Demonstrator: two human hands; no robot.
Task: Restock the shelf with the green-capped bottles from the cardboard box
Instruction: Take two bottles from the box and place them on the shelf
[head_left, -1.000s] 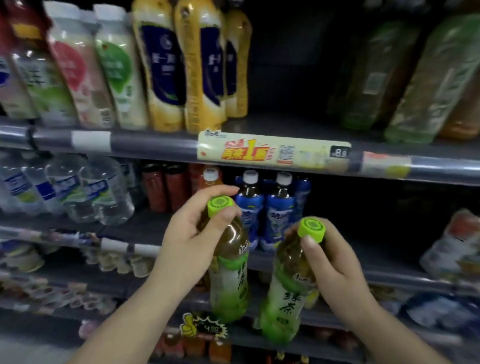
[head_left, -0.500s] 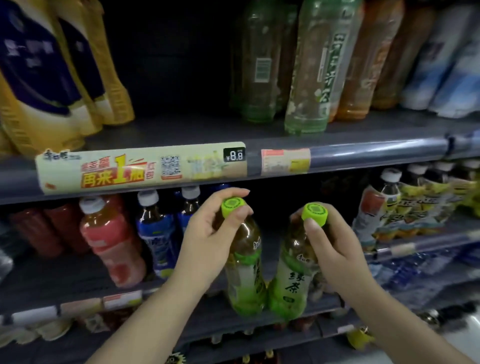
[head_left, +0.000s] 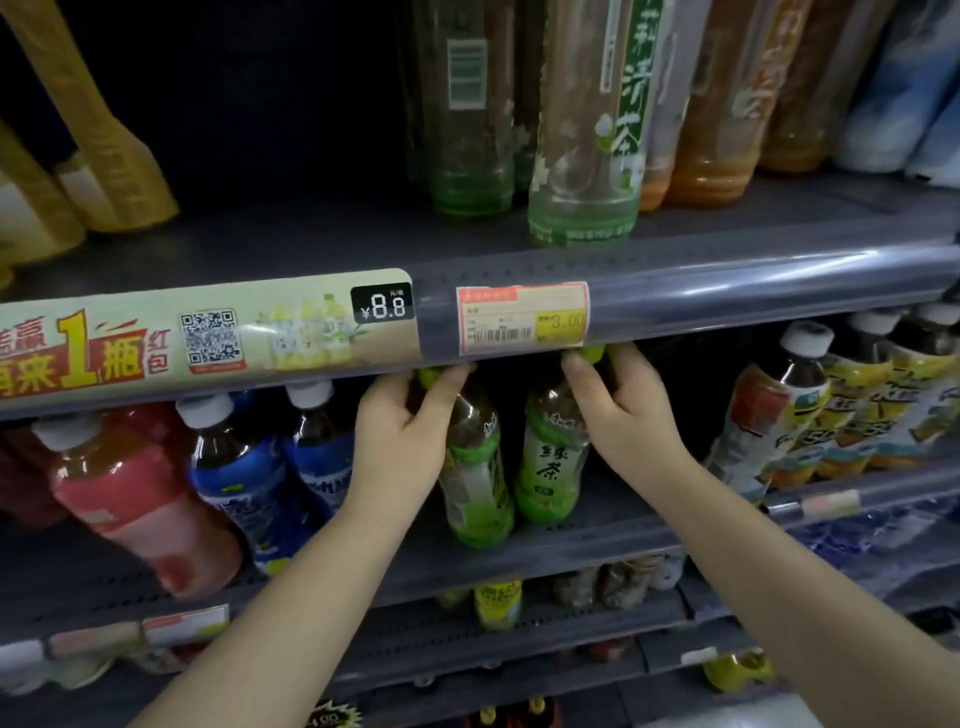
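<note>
Two bare forearms were stretched up from the bottom edge toward the middle shelf (head_left: 571, 551). The left hand (head_left: 400, 441) was wrapped round the neck of the left bottle (head_left: 475, 483), its thumb and fingers curled just under the green cap (head_left: 434, 375). The right hand (head_left: 623, 415) was clamped in the same way on the neck of the right bottle (head_left: 553, 457), whose cap (head_left: 589, 353) was partly hidden by the rail above. Both bottles were held side by side, almost touching, tilted slightly, their bases over or on the front of the middle shelf; contact with the shelf could not be told. Blue bottles (head_left: 244, 467) and a red bottle (head_left: 124, 499) were ranged to the left, yellow-labelled bottles (head_left: 852, 410) to the right. Above the caps, the upper shelf rail (head_left: 753, 286) was fitted with a price tag (head_left: 522, 319) and a promotional strip (head_left: 208, 338). Taller bottles (head_left: 587, 156) were stood farther back on the upper shelf.
</note>
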